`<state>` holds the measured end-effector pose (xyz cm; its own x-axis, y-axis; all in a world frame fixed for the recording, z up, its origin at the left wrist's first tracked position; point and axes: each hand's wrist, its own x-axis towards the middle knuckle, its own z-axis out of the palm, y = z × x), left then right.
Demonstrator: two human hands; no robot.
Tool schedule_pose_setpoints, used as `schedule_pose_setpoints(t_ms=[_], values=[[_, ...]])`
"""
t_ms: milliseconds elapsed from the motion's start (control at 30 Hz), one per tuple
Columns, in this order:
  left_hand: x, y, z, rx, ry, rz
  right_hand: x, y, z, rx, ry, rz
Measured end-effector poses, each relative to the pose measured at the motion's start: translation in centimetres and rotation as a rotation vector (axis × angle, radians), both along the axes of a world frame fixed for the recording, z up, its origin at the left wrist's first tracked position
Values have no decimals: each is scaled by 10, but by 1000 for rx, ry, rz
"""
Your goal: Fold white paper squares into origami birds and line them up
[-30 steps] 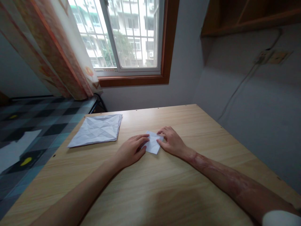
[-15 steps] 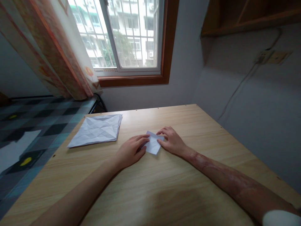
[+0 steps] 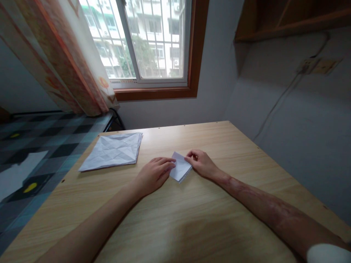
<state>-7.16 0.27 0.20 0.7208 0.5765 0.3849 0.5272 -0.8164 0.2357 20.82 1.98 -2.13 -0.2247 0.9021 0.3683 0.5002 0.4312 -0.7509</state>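
A small folded white paper [image 3: 181,168] lies on the wooden table [image 3: 192,219] between my hands. My left hand [image 3: 153,175] rests flat, its fingertips pressing down on the paper's left edge. My right hand [image 3: 201,163] has its fingers curled and pinches the paper's upper right corner, lifting that side a little off the table.
A stack of creased white sheets [image 3: 113,151] lies at the table's far left. A window [image 3: 148,40] and a patterned curtain [image 3: 63,58] are behind the table. The grey wall [image 3: 301,128] runs close along the right edge. A checked bed cover [image 3: 33,146] is to the left.
My right hand has curled from lying on the paper to pinching its right corner, and the paper's right side has risen slightly. My left hand has barely moved.
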Motion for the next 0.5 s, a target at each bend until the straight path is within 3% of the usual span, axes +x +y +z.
schedule_pose_setpoints(t_ms=[133, 400, 500], values=[[0, 0, 0, -16, -26, 19, 0, 0, -1, -41, 11, 8], [18, -19, 9, -38, -76, 201, 0, -2, 1, 44, -158, -33], [23, -24, 9, -9, -68, 203, -1, -3, 2, 42, -169, -35]])
